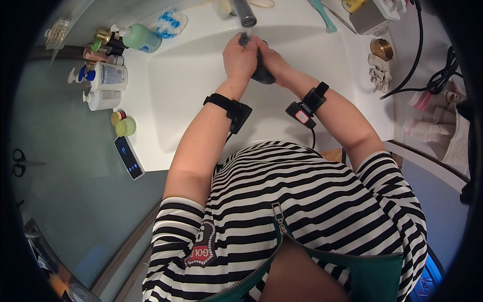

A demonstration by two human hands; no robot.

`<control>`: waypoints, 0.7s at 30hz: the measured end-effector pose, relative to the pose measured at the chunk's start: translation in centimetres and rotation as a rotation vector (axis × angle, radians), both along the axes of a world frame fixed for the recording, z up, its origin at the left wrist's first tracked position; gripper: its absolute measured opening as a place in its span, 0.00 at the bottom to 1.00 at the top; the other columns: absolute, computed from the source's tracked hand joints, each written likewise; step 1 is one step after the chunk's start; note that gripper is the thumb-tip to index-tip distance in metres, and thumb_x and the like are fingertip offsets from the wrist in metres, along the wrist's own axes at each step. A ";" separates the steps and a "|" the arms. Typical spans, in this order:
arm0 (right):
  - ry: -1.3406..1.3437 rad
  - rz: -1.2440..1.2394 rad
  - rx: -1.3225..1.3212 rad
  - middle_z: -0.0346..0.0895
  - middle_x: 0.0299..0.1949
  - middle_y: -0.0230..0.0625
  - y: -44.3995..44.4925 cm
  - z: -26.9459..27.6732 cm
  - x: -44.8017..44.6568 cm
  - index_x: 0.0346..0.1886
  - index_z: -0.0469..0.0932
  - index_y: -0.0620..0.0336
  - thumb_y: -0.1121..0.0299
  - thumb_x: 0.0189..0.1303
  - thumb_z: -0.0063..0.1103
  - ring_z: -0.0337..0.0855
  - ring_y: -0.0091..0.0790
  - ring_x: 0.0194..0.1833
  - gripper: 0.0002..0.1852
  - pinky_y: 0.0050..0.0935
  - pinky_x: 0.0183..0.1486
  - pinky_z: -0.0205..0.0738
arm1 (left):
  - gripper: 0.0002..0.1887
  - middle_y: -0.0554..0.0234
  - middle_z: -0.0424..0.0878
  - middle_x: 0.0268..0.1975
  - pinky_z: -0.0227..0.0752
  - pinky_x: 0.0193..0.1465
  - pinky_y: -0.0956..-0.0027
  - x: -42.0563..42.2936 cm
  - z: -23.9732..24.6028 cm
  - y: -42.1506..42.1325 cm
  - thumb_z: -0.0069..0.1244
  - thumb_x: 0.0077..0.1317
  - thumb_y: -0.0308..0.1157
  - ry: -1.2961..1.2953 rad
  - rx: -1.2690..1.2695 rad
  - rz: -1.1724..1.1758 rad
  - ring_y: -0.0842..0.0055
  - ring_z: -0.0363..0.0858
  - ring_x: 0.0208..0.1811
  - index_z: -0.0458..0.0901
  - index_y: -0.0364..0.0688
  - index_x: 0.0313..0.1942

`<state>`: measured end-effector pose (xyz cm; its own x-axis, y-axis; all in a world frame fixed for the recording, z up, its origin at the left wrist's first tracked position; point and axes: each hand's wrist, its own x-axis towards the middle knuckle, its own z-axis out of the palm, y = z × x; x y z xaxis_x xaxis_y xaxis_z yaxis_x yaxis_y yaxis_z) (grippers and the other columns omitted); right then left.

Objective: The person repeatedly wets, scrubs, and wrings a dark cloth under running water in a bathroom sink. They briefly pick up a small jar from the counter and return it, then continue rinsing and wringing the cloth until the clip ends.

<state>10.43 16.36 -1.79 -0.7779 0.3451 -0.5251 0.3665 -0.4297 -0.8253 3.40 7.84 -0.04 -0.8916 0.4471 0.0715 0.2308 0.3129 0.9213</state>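
Note:
Both hands are together under a grey metal tap (pixel 248 18), over a white washbasin (pixel 185 90). Between them a dark, wet-looking cloth item (pixel 263 73) is bunched up; its exact kind cannot be told. My left hand (pixel 240 60) grips its upper part just below the spout, the fingers partly hidden. My right hand (pixel 274 62) is closed around the cloth from the right side, with its lower end hanging between the wrists. Water seems to run from the spout onto the hands. A black strap with a small device (pixel 238 113) is on the left forearm, another device (pixel 302 113) on the right.
Pump bottles (pixel 109 75), a green soap bottle (pixel 141 37), small jars (pixel 125 127) and a phone (pixel 129 156) line the left rim. A blue-white scrubber (pixel 171 24) lies behind. At right are a turquoise-handled brush (pixel 324 17), crumpled cloth (pixel 379 73) and black cable (pixel 419 49).

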 end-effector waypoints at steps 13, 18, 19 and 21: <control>0.395 0.071 0.636 0.77 0.40 0.28 4.6 1.2 1.4 0.45 0.76 0.55 0.53 0.59 0.69 0.76 0.22 0.40 0.19 0.24 0.38 0.72 | 0.12 0.63 0.79 0.41 0.78 0.45 0.62 -3.4 -0.1 -2.8 0.52 0.69 0.38 -0.893 0.302 -0.045 0.73 0.80 0.44 0.75 0.40 0.44; 0.231 -0.198 -0.046 0.73 0.48 0.29 4.4 0.5 2.0 0.55 0.71 0.51 0.43 0.61 0.63 0.71 0.27 0.54 0.28 0.32 0.54 0.66 | 0.20 0.59 0.75 0.43 0.75 0.48 0.66 -4.3 -1.9 -2.7 0.42 0.53 0.15 -0.950 0.657 0.076 0.69 0.76 0.43 0.71 0.36 0.48; 0.191 -0.139 -0.116 0.73 0.50 0.30 4.9 -0.9 2.0 0.57 0.71 0.51 0.42 0.61 0.62 0.71 0.28 0.55 0.30 0.33 0.55 0.66 | 0.22 0.58 0.75 0.44 0.74 0.52 0.66 -3.3 -0.8 -2.5 0.40 0.50 0.15 -0.927 0.686 0.076 0.68 0.75 0.45 0.71 0.36 0.48; 0.110 -0.013 -0.258 0.74 0.54 0.31 5.1 -2.2 1.7 0.60 0.70 0.51 0.40 0.61 0.61 0.72 0.30 0.56 0.33 0.35 0.58 0.66 | 0.25 0.56 0.74 0.47 0.73 0.56 0.66 -2.4 0.0 -2.3 0.38 0.47 0.14 -0.911 0.757 0.027 0.67 0.74 0.48 0.70 0.36 0.50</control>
<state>12.14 21.45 -4.04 -0.8317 0.2211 -0.5092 0.2737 -0.6347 -0.7227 0.97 5.50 -0.09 -0.7592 0.5444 -0.3567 -0.6048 -0.3878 0.6956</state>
